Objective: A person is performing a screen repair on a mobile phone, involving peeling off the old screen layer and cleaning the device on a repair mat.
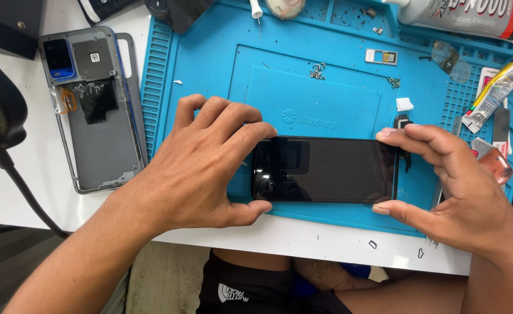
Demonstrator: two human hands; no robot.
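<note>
Pressing at both short ends, the hands pinch a flat black glass-fronted phone (325, 169) lying on the blue silicone repair mat (210, 70) on the white tabletop (24, 186): left hand (198, 168) curled around its left end, right hand (448, 180) clamping the right end between thumb and forefinger. The step looks like seating the screen, and the next move seems to call for even pressure along the edges; the grey plastic back cover (102, 136) lies apart, left of the mat.

Bare forearms, no sleeves; left hand (201, 168), right hand (460, 192) ringless; black shorts (250, 288), white logo.
</note>
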